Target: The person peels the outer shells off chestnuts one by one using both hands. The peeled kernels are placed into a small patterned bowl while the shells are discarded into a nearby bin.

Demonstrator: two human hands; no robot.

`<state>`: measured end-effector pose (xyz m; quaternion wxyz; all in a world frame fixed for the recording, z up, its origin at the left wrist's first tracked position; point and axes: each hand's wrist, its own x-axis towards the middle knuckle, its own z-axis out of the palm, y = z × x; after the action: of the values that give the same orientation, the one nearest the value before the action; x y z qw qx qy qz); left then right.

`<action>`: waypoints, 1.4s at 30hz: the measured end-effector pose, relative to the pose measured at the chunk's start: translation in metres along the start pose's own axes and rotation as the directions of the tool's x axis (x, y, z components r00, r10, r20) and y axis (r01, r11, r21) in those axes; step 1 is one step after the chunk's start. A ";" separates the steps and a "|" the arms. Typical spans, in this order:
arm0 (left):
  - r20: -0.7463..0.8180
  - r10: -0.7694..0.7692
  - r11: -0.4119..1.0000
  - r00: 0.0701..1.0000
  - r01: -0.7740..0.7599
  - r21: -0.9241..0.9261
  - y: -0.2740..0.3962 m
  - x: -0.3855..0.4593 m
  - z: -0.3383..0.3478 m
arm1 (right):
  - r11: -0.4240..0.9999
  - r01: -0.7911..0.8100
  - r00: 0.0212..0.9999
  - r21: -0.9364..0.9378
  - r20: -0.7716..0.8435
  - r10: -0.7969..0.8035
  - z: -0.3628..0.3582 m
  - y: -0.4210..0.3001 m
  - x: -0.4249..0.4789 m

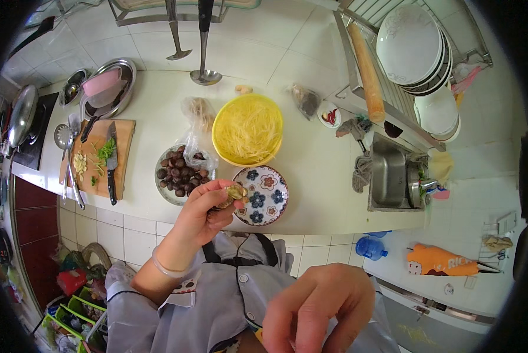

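Note:
My left hand (204, 212), with a bangle at the wrist, pinches a small, lumpy yellow-brown piece of food (235, 191) whose kind I cannot make out. It is held above the left rim of a flower-patterned bowl (268, 198). Beside that hand, a plate (163, 194) bears many dark brown, round chestnut-like pieces (180, 170), partly covered by a clear plastic bag (198, 148). My right hand (321, 309) is large and close at the bottom of the view, fingers bent downward. Its fingertips are partly cut off, so whether it holds anything is hidden.
Behind the bowl stands a yellow basin (220, 148) of pale shreds (248, 128). A cutting board (100, 185) at left carries a kitchen knife (111, 165), chopped greens and sliced garlic. Ladles (205, 77) hang overhead. At right are a steel sink (387, 176) and a dish rack (405, 103).

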<state>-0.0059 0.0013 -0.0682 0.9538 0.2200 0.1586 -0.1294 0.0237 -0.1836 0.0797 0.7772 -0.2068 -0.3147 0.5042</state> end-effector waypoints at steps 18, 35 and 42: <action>0.121 0.359 0.821 0.926 -0.374 0.430 -0.034 -0.042 0.057 | 0.439 -0.146 0.855 -0.886 -0.337 -0.395 -0.067 0.026 -0.033; 0.578 0.789 0.119 0.209 -0.975 0.190 -0.131 -0.133 0.074 | 0.957 0.222 0.960 -0.185 0.210 -0.182 -0.010 0.051 -0.071; 0.455 0.889 -0.040 0.053 -0.980 0.193 -0.193 -0.209 0.065 | 0.990 0.129 0.967 -0.058 0.230 -0.112 0.055 0.110 -0.095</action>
<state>-0.2424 -0.1592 -0.0103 0.7058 0.4721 -0.1639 0.5021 -0.1142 -0.2253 0.0220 0.7575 -0.1566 -0.4315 0.4643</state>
